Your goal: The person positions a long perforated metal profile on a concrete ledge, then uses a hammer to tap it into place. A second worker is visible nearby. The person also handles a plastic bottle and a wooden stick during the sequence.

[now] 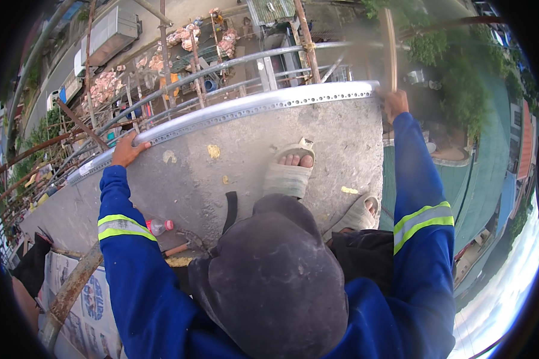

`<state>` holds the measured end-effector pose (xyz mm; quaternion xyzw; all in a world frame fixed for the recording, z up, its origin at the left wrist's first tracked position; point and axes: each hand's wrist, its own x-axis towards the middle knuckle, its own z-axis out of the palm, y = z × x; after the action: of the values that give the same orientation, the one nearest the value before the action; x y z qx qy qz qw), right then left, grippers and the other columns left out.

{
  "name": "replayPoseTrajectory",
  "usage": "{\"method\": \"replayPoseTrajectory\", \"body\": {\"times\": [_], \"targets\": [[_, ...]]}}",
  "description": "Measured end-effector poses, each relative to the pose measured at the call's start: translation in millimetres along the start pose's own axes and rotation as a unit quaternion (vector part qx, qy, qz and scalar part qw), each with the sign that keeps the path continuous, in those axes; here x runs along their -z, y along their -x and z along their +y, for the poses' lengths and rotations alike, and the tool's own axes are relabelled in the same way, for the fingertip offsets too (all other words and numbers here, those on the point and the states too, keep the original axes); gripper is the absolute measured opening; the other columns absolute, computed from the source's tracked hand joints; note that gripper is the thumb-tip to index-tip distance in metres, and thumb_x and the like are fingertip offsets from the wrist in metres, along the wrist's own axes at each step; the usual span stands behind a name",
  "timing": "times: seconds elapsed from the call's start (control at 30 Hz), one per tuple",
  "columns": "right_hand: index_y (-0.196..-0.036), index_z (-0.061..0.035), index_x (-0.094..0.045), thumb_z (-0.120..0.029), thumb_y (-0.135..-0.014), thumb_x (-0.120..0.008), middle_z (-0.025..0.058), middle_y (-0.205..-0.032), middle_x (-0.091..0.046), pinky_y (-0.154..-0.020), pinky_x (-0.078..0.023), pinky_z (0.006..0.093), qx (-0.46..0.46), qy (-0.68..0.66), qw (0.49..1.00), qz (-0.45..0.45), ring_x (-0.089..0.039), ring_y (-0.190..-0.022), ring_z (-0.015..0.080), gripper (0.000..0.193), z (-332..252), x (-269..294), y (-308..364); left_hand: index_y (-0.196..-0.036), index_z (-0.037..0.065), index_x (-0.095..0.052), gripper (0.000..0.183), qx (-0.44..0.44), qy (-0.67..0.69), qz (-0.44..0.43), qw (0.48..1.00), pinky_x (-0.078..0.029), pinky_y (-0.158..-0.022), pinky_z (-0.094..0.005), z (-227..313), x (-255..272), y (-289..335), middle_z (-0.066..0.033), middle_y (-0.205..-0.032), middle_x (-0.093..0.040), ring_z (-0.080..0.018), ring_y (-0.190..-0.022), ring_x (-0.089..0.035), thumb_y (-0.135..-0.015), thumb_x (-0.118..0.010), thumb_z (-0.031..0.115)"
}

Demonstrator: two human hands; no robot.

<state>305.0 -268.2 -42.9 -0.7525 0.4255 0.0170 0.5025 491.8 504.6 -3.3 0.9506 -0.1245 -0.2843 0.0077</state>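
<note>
A long pale metal strip (251,102) with a row of small holes runs along the far edge of the concrete slab (197,161). Near its left part, my left hand (127,149) is closed over the strip, thumb on top and fingertips hidden beyond the edge. My right hand (394,104) is at the slab's far right corner, beside the strip's end. Its fingers wrap round the lower end of a wooden batten (390,48), which points away from me. Whether that hand also touches the strip I cannot tell.
Scaffold pipes (221,64) cross beyond the slab edge, with a deep drop to the ground. A plastic bottle (159,227) and a hammer (182,244) lie left of my sandalled feet (290,167). A rusty pipe (72,290) stands at the lower left; a green roof (485,137) lies below right.
</note>
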Motion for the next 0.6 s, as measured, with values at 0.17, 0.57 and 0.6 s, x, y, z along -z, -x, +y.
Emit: {"method": "replayPoseTrajectory", "body": {"times": [0.17, 0.57, 0.6], "targets": [[-0.09, 0.005, -0.07, -0.025, -0.076, -0.078, 0.0063, -0.073, -0.065, -0.058, -0.045, 0.0318, -0.013, 0.011, 1.0, 0.012, -0.056, -0.062, 0.0137, 0.034, -2.7, -2.1, 8.0, -0.125, 0.0, -0.057, 0.082, -0.008, 0.008, -0.003, 1.0, -0.042, -0.096, -0.0449, 3.6, 3.6, 1.9, -0.024, -0.12, -0.061, -0.0411, -0.112, -0.055, -0.074, -0.068, 0.063], [-0.089, 0.0014, -0.069, -0.019, -0.075, -0.079, 0.0027, -0.075, -0.063, -0.062, -0.043, 0.0287, 0.058, -0.004, 0.998, -0.016, -0.055, -0.066, 0.0121, 0.027, 0.5, -1.9, 12.6, -0.128, 0.0, -0.055, 0.082, -0.014, 0.014, -0.009, 1.0, -0.04, -0.101, -0.0443, 0.5, 1.3, 0.5, -0.0235, -0.126, -0.058, -0.0406, -0.116, -0.053, -0.075, -0.068, 0.061], [-0.089, 0.0014, -0.069, -0.018, -0.075, -0.079, 0.0028, -0.075, -0.063, -0.063, -0.043, 0.0287, 0.039, 0.013, 0.999, -0.008, -0.055, -0.067, 0.0125, 0.026, 0.2, -1.4, 12.7, -0.129, 0.0, -0.054, 0.083, -0.01, 0.033, -0.032, 0.999, -0.039, -0.102, -0.0442, -0.4, 2.3, -1.3, -0.0232, -0.127, -0.057, -0.0404, -0.118, -0.052, -0.075, -0.067, 0.062]]}}
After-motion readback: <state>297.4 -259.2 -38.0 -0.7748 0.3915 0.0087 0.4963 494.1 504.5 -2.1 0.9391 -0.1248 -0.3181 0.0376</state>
